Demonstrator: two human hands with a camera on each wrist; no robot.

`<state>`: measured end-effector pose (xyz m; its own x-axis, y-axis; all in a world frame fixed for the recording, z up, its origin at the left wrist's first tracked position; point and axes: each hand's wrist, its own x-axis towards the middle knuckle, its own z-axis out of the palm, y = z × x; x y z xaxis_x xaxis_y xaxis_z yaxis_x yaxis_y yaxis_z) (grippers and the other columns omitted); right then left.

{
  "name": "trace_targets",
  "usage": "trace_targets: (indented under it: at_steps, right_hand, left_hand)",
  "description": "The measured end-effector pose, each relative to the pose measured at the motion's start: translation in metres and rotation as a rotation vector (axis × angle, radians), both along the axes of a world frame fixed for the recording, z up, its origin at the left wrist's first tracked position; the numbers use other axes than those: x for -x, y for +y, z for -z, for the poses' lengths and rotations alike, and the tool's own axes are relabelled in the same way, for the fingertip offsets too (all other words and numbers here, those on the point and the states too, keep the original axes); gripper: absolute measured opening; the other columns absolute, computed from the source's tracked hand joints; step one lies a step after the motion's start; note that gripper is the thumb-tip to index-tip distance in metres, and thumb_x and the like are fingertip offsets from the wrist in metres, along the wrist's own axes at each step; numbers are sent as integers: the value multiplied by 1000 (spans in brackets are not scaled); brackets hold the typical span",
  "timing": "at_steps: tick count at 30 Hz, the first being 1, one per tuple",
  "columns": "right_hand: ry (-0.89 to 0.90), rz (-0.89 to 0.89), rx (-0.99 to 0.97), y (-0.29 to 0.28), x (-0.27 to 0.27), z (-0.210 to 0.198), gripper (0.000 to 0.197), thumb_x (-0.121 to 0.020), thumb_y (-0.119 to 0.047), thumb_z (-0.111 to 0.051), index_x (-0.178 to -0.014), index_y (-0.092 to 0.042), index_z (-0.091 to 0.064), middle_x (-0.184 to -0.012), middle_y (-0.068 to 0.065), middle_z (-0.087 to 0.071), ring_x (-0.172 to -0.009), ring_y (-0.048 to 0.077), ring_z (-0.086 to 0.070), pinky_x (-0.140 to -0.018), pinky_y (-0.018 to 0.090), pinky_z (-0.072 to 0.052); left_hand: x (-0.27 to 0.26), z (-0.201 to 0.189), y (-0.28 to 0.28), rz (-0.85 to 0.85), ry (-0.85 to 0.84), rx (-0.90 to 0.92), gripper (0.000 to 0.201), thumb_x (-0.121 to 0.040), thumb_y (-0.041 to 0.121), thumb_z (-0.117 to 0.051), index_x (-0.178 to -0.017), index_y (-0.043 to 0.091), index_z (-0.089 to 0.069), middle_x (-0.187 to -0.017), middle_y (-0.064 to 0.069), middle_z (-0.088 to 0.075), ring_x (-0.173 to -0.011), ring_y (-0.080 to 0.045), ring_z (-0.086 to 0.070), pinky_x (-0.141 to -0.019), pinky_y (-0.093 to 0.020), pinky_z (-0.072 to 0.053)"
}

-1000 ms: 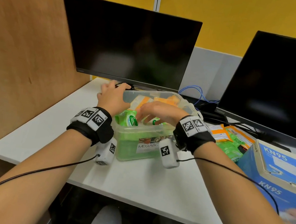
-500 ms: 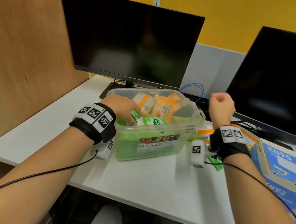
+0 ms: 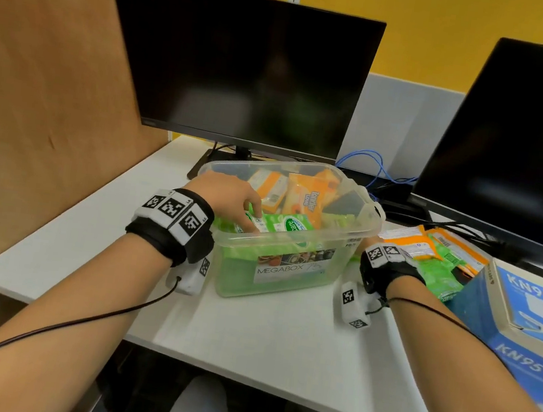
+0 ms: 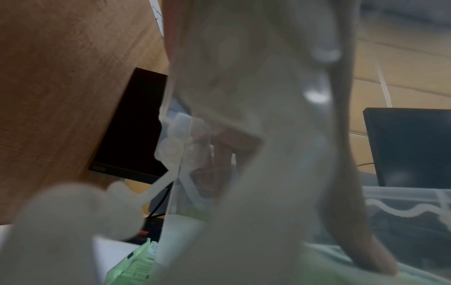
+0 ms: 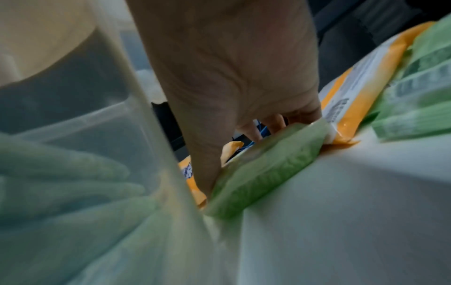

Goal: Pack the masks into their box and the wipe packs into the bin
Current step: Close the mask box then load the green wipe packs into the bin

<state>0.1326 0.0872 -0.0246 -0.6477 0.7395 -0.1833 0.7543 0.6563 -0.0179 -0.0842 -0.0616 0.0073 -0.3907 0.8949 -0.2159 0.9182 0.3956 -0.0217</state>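
Note:
A clear plastic bin (image 3: 297,238) stands mid-desk, holding green and orange wipe packs (image 3: 305,198). My left hand (image 3: 245,212) reaches over its left rim, fingertips pressing down on a green pack (image 3: 281,222) lying on top inside. My right hand (image 5: 234,158) is low on the desk just right of the bin, mostly hidden behind it in the head view. It grips a loose green wipe pack (image 5: 268,169), thumb on the near edge and fingers over the far edge. The blue KN95 mask box (image 3: 531,319) sits at the far right.
Several more orange and green wipe packs (image 3: 430,247) lie between the bin and the mask box. Two dark monitors (image 3: 246,71) stand behind, with cables (image 3: 372,163) between them. A wooden partition (image 3: 39,71) bounds the left side. White desk (image 3: 263,336) shows in front of the bin.
My right hand left the bin, rose as a fist to the right, then dropped beside the bin onto a green pack. My left hand moved from the far rim onto the top green pack.

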Motion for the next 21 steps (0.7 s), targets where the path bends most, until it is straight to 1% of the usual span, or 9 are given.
trace_targets:
  at_steps: [2,4,5,9,11,14,17,19,21]
  right_hand:
    - [20,9,27,6,3,6,59,-93,0,-49,-146,-5,-24,-126,22,-49,-109,32,-55,-90,38,-45]
    - [111,73,205,35,19,22,20,-97,-5,-46,-117,-2,-48,-111,13,-52,-98,25,-54,-93,36,-40]
    - [231,134,277,50,26,33,15,-98,-11,-47,-105,1,-50,-105,9,-52,-90,21,-51,-91,35,-39]
    - [713,359,346,89,18,43,74,-84,-37,-67,-142,-9,-30,-129,12,-51,-115,31,-52,-93,40,-44]
    - [932,389,374,87,5,27,87,-78,-40,-72,-147,-17,-23,-136,10,-50,-119,30,-52,-96,42,-46]
    - [1185,273,283,87,-4,4,92,-76,-36,-75,-148,-24,-21,-139,4,-47,-121,20,-51,-101,41,-45]
    - [1247,62,104,75,-2,-19,88,-80,-26,-75,-149,-22,-20,-141,-1,-43,-117,8,-47,-91,19,-41]
    - [1264,-46,43,60,2,-34,85,-82,-25,-72,-149,-25,-20,-133,-12,-46,-107,1,-50,-82,10,-41]
    - [1281,-64,-8,48,9,-44,79,-84,-24,-66,-148,-27,-21,-113,-18,-55,-89,1,-59,-73,14,-46]
  left_hand:
    - [0,0,0,-7,-3,5,48,-77,61,-63,-121,42,-58,-120,15,-61,-106,-11,-56,-85,-32,-48]
    - [1,1,0,-5,1,8,50,-78,60,-64,-124,42,-56,-122,16,-60,-107,-11,-55,-85,-31,-47]
    - [1,1,1,-4,-1,7,50,-78,59,-65,-124,43,-56,-124,16,-59,-108,-11,-55,-85,-31,-47]
    - [2,2,0,-10,-12,-4,47,-77,57,-67,-121,44,-58,-126,16,-58,-109,-12,-55,-88,-34,-48]
    - [2,2,0,-7,-14,-9,44,-77,57,-67,-119,44,-59,-125,16,-59,-109,-11,-55,-87,-33,-47]
    - [2,2,0,-8,-16,-11,41,-78,56,-66,-116,44,-61,-124,16,-58,-107,-11,-55,-85,-31,-46]
    - [2,2,1,-15,-27,-2,35,-77,57,-67,-109,45,-61,-124,15,-58,-107,-12,-55,-86,-33,-47]
    - [2,2,1,-18,-27,6,32,-77,57,-67,-106,45,-62,-123,14,-58,-106,-13,-55,-87,-34,-48]
    - [2,1,1,-20,-26,9,30,-77,57,-66,-104,45,-63,-121,15,-58,-104,-12,-55,-84,-33,-47]
